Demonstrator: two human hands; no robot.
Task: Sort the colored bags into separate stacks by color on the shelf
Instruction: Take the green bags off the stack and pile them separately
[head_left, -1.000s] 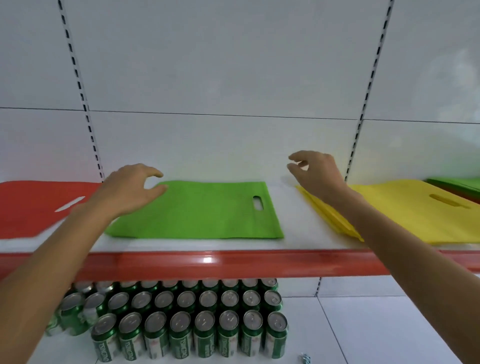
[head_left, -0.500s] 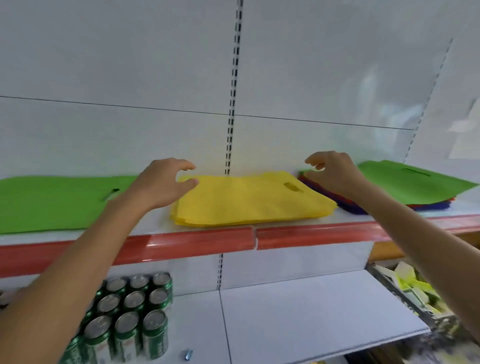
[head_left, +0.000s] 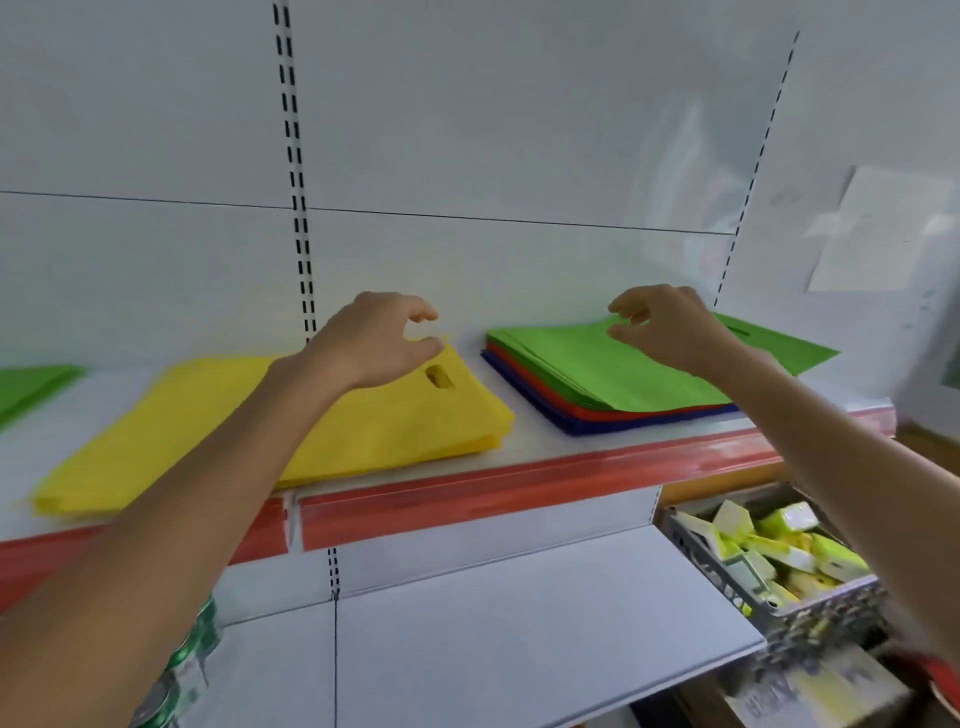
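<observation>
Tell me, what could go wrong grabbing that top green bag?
The green bag lies on thin red bags and blue bags, so the right hand might lift several together. The yellow stack reaches close to the shelf edge; a bump from the left hand could slide bags off.

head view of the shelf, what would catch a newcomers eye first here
The bright yellow stack of bags lies in the middle of the red-edged shelf. Just right of it sits a mixed pile, with green bags on top of red and blue ones. The left hand is over the yellow stack and the right hand over the mixed pile, both with loosely curled fingers holding nothing.
</observation>
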